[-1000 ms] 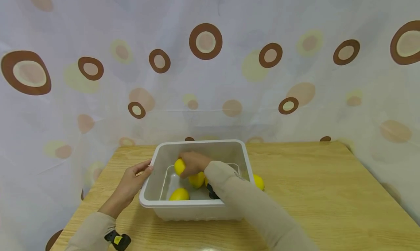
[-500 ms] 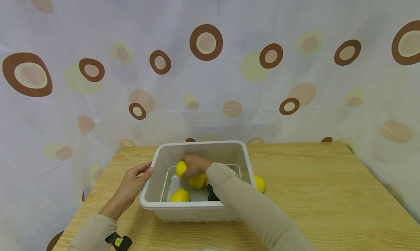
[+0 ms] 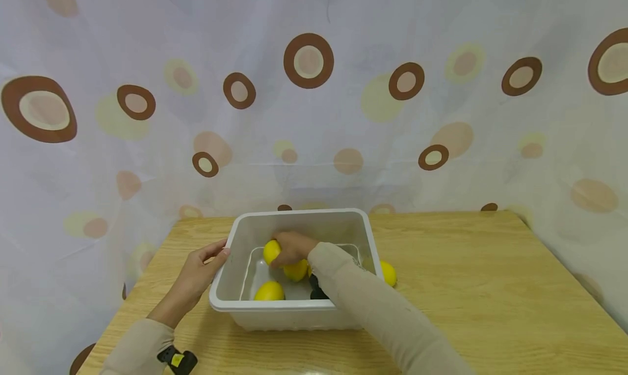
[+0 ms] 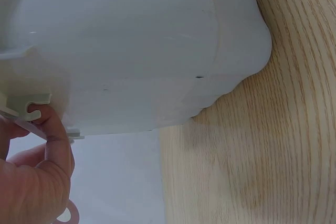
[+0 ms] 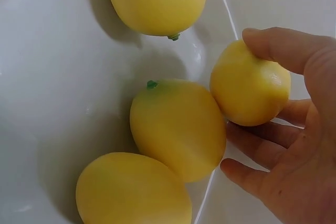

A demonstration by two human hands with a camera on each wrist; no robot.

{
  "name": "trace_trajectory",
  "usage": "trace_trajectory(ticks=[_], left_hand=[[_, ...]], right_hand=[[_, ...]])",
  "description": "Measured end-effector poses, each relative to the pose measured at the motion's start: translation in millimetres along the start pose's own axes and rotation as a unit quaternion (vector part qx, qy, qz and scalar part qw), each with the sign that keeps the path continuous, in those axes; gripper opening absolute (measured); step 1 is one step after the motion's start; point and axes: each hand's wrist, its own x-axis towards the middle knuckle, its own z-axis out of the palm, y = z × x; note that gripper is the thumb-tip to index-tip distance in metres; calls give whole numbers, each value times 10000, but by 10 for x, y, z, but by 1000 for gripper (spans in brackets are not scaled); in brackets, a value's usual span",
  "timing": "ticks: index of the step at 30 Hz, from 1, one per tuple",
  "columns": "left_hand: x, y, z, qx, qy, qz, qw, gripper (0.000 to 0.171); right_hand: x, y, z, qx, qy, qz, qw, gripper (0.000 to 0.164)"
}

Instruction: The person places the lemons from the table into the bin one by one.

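Note:
A white plastic bin [image 3: 294, 305] stands on the wooden table with several yellow lemons in it. My left hand [image 3: 197, 271] grips the bin's left rim, thumb on top and fingers curled under its edge, as the left wrist view also shows. Inside the bin, my right hand [image 3: 293, 247] holds one lemon [image 5: 251, 85] between its thumb and fingers. Right beside that fruit lies a second lemon [image 5: 177, 129] with a green tip, and a third lemon [image 5: 134, 190] leans against it. Another lemon [image 3: 269, 291] rests near the bin's front left corner.
One lemon [image 3: 388, 273] lies on the table [image 3: 466, 288] just outside the bin's right wall. A patterned curtain [image 3: 314, 124] hangs behind the table. My right forearm crosses over the bin's front right rim.
My right hand and the lemon in it have shifted slightly to the right inside the bin. The left hand keeps its grip on the rim.

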Motion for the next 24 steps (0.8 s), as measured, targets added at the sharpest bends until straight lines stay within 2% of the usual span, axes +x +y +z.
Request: trace_trajectory(ticks=[5, 10, 18, 24], left_hand=[[-4, 21, 3, -11, 17, -28, 10000, 54], [-16, 44, 4, -34, 0, -38, 10000, 53], [-27, 53, 6, -23, 25, -55, 10000, 52], [-19, 43, 10, 4, 70, -36, 10000, 51]], right_hand=[[-22, -7, -27, -56, 9, 34, 10000, 44], [-21, -5, -26, -225, -33, 13, 9997, 47], [-20, -4, -15, -80, -99, 110, 9999, 49], [-44, -11, -28, -98, -141, 34, 9998, 49]])
